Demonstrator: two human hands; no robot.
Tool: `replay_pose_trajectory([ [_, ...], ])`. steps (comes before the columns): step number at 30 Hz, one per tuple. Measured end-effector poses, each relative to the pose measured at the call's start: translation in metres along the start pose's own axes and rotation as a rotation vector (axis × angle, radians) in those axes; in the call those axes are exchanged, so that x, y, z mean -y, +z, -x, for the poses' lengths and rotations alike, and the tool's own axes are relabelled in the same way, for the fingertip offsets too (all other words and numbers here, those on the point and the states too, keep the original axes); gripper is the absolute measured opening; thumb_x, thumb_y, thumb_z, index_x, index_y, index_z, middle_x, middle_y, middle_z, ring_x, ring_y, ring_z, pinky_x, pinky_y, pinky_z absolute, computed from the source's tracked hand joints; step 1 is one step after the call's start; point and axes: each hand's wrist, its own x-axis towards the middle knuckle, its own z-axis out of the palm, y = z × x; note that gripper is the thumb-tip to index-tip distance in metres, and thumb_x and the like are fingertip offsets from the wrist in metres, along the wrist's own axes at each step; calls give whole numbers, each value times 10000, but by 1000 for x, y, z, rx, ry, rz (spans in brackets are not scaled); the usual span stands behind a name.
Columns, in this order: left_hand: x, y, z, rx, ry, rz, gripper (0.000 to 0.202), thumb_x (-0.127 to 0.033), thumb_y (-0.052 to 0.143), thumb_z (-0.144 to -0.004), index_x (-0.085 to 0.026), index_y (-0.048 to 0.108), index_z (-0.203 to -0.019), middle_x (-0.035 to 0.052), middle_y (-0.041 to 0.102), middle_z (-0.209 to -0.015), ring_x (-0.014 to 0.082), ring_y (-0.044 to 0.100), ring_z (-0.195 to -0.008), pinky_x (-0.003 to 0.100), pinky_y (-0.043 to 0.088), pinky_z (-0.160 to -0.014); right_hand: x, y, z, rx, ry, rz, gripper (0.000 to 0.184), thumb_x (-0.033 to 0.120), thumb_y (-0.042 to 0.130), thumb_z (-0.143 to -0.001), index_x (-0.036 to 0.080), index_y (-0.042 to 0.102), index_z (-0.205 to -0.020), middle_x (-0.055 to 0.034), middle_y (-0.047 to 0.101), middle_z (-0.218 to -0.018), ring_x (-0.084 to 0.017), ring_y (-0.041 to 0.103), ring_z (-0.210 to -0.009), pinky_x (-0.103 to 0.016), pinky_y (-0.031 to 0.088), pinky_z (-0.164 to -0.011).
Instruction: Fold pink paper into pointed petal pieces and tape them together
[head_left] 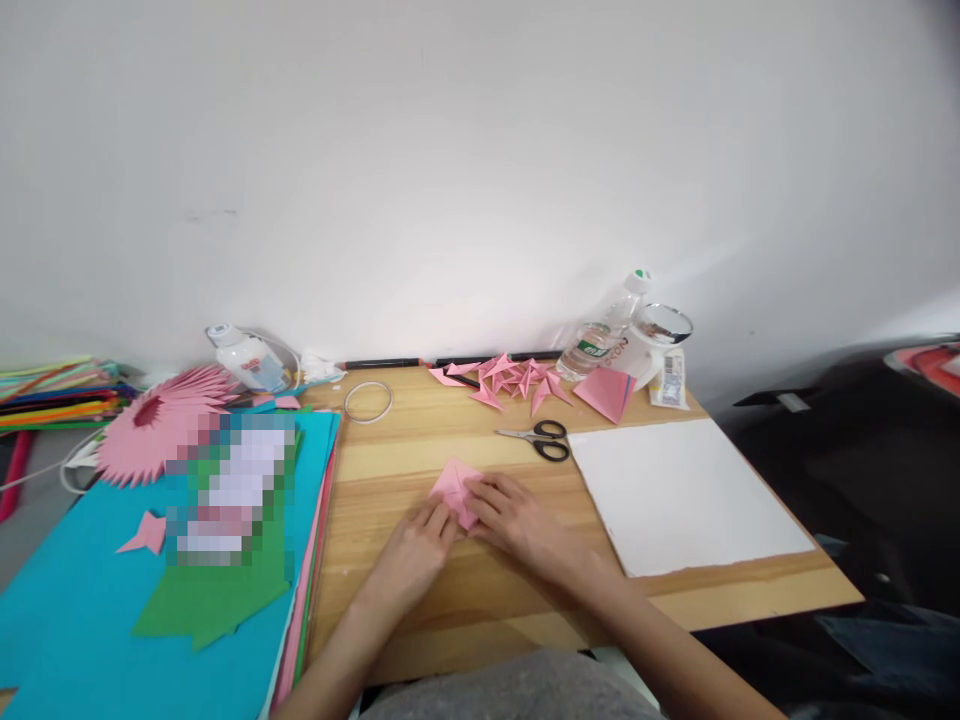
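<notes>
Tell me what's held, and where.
The pink paper: left hand at its lower left edge, right hand at its right; whether pinched or pressed is unclear.

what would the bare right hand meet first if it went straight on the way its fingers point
The right hand would first meet the small pink folded paper square, which it touches now; beyond that, depth is hard to judge.

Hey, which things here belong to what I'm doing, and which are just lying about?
Likely belong:
pink folded paper, touched by left hand and right hand
loose pink folded pieces
scissors, probably

Apparently lying about:
plastic water bottle
white bottle
black pen
</notes>
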Motion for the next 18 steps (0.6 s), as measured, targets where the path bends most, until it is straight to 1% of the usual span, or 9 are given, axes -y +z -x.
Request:
replay_pose_trajectory([
  [2,-2,-1,-1,-20,14,-60,272,-8,390,-806,-77,576,-993,136,640,-938,256,601,-959,366,501,-778,-1,1,-1,9,-40,20,179,207,510,-867,122,572,-1011,-121,608,-1062,-232,508,-1043,-390,462,-900],
  [4,-3,0,-1,-53,14,-98,282,6,392,-794,-61,575,-997,134,641,-914,259,605,-947,356,504,-771,0,1,-1,3,-47,21,174,205,497,-874,116,576,-1000,-125,608,-1047,-229,512,-1035,-383,462,-898],
  [7,-5,3,0,-115,-7,-122,282,7,381,-794,-61,579,-983,127,642,-879,259,608,-933,354,505,-773,5,2,-1,-24,-9,-2,174,218,514,-862,108,582,-977,-138,584,-1078,-250,485,-1075,-391,452,-909],
  [9,-7,5,1,-127,-34,-106,283,-1,378,-801,-70,572,-995,119,642,-870,250,613,-911,351,508,-762,10,3,0,-28,33,-34,151,160,526,-845,111,580,-978,-130,583,-1066,-242,499,-1046,-365,470,-881],
  [12,-11,6,1,-72,-91,-48,274,-11,385,-807,-88,565,-1000,96,642,-854,226,619,-861,338,515,-743,17,7,3,-32,110,-92,226,69,507,-828,115,551,-1045,-113,600,-1002,-208,543,-936,-323,499,-801],
  [15,-13,4,0,-3,-165,21,266,-23,399,-813,-112,558,-1006,87,637,-904,213,612,-869,323,522,-724,23,11,7,-56,154,-106,245,61,494,-823,112,538,-1059,-120,605,-966,-215,549,-920,-320,506,-755],
  [18,-10,0,0,17,-203,116,268,-52,416,-825,-140,547,-1041,82,623,-981,206,602,-885,318,522,-710,24,11,9,-55,166,-84,226,65,452,-837,121,531,-1042,-129,589,-995,-216,550,-920,-314,508,-716],
])
